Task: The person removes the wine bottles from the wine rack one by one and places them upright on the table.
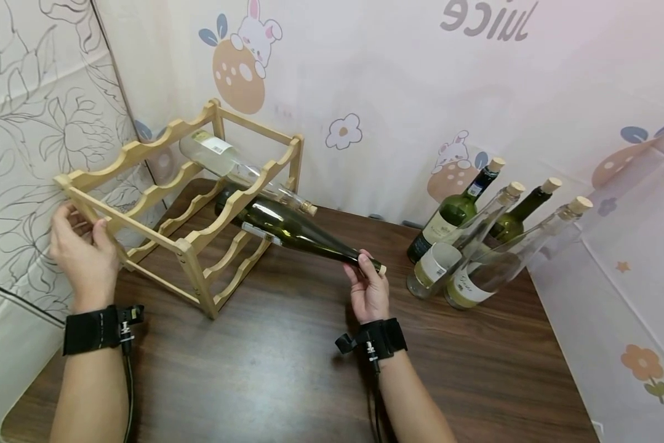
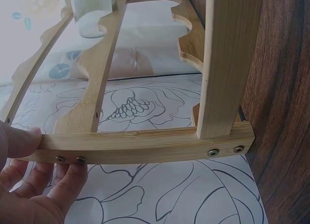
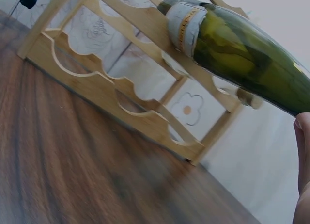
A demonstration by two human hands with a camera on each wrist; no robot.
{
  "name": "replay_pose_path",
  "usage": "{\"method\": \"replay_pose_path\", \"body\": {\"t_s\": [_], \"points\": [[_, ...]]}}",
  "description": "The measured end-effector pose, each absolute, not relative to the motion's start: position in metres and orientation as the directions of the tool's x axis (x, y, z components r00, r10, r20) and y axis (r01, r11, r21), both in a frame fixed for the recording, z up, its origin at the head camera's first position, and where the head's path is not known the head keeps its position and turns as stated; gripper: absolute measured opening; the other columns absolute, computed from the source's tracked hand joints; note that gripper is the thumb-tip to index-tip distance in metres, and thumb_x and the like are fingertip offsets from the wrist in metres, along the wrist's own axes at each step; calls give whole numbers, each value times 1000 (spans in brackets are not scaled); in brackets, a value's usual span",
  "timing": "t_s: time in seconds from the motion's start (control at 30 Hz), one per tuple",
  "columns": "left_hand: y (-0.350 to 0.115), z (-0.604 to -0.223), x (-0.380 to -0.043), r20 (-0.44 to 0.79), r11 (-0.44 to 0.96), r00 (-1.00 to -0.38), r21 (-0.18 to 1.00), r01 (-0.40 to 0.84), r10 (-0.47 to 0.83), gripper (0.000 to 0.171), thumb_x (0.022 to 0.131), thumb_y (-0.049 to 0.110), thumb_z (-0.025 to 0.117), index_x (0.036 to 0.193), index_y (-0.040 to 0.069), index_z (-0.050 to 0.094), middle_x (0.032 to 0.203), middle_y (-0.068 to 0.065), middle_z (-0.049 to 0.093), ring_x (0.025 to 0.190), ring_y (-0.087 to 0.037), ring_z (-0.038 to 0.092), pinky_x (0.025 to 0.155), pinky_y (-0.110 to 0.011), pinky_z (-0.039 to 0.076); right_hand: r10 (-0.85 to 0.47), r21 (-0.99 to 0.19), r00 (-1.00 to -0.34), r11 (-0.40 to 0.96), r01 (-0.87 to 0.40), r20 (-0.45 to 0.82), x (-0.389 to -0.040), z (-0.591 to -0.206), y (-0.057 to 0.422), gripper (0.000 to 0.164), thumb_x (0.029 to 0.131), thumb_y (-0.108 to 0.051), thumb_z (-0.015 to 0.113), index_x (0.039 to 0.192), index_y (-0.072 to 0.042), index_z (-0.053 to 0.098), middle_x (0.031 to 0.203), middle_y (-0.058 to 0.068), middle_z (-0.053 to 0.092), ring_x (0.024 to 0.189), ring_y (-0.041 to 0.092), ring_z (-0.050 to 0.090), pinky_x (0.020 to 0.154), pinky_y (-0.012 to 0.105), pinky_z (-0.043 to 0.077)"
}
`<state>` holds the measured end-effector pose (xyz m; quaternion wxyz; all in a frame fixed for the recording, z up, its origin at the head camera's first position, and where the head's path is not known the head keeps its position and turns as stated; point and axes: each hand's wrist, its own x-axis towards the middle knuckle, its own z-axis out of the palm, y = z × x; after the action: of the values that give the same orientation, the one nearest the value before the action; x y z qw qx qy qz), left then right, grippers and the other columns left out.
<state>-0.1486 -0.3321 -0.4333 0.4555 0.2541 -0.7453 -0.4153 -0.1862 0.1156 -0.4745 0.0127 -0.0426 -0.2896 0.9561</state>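
My left hand (image 1: 86, 255) grips the near left upright of a wooden wine rack (image 1: 195, 274), thumb on one side and fingers on the other. With my right hand (image 1: 372, 292) I hold a dark green wine bottle (image 1: 304, 232) by its corked neck. The bottle slants, its base reaching into the front of the rack below the top rail and its neck toward me. A white label (image 3: 184, 27) wraps its lower part in the right wrist view. Beside it, a clear corked bottle (image 1: 216, 154) lies on the rack, neck pointing outward.
Several corked bottles stand upright at the right: a green bottle (image 1: 458, 210) with a cream label, a clear bottle (image 1: 432, 267) and others close together. The brown wooden table (image 1: 265, 363) meets patterned cloth (image 1: 376, 74) behind and at both sides.
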Motion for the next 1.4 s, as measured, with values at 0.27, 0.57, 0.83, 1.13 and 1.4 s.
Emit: {"method": "replay_pose_path", "body": {"t_s": [0.27,0.57,0.83,1.13,1.4], "points": [[-332,-432,-147,446,512,-465,859,-18,-765,39,101,5,63,140,10,60,106,31,42,94,14,48,92,-10,51,98,-552,-995,-831,-68,-24,-183,-462,141,17,104,0,59,101,0,76,97,12,79,83,20,78,75,28,66],[-332,-432,-147,467,521,-465,854,15,-752,38,100,6,64,138,9,62,104,33,42,94,15,49,91,-9,51,100,-546,-992,-828,-128,82,-177,-444,172,17,104,2,58,103,3,76,100,17,80,81,23,80,75,29,66],[-333,-434,-148,472,518,-457,855,27,-754,38,99,5,64,137,10,62,104,33,43,93,14,50,91,-9,51,139,-592,-978,-779,-206,156,-172,-433,195,18,102,7,59,107,4,76,104,20,80,85,24,81,75,31,66],[-333,-433,-150,461,522,-453,853,-12,-763,39,100,5,63,139,10,62,104,33,42,100,5,58,92,-10,51,176,-725,-974,-652,-223,141,-162,-433,209,18,98,8,64,106,-2,77,106,14,81,87,20,81,75,28,66],[-333,-434,-149,460,515,-452,857,2,-764,39,99,5,63,138,9,62,103,33,42,97,6,56,90,-9,51,177,-686,-944,-651,-325,279,-160,-414,223,19,98,13,60,112,8,72,107,20,78,95,25,80,78,30,66]]}}
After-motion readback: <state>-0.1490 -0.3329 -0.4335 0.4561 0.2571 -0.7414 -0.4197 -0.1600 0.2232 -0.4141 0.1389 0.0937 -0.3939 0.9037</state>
